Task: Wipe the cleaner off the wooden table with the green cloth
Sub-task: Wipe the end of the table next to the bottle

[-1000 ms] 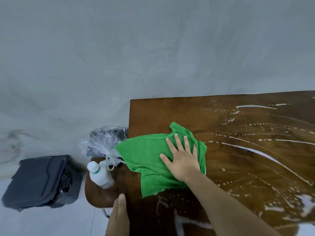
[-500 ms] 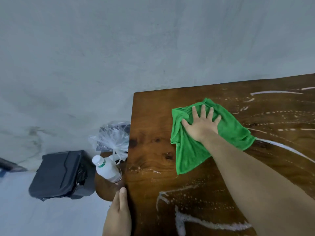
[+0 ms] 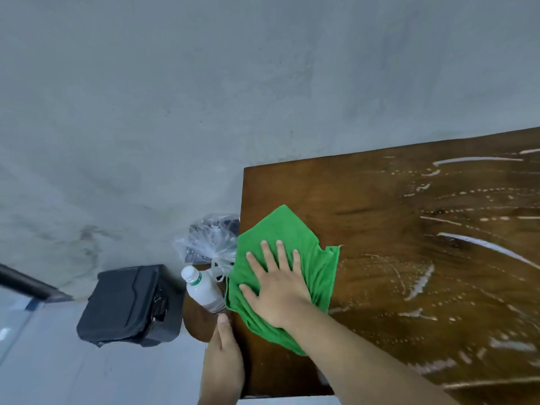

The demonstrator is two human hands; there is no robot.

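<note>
In the head view, the right hand (image 3: 277, 290) lies flat, palm down, on the green cloth (image 3: 287, 238). Its fingers (image 3: 266, 255) are spread apart and stretched out, pressing the cloth on the wood; they do not pinch it. The cloth is crumpled and lies at the left edge of the wooden counter (image 3: 380, 200), with its left part hanging a little over that edge. The right forearm crosses the near part of the counter from the lower right.

The left hand (image 3: 223, 361) is at the left edge of the counter, near the front corner, just below the cloth. Its fingers are pressed together and lie straight along the edge. If they grip the edge from under, I cannot tell.

White streaks and dotted lines of cleaner (image 3: 479, 244) cover the right part of the counter, well apart from the cloth. The wood around the cloth and toward the far left corner looks mostly free of it.

Left of the counter, lower, there is a small round wooden surface (image 3: 198, 320). On it stands a white plastic bottle (image 3: 201, 290), tilted, just beside the cloth. Behind the bottle is a clear plastic bag (image 3: 210, 244). Farther left, a black case (image 3: 128, 305) lies on the grey floor.
</note>
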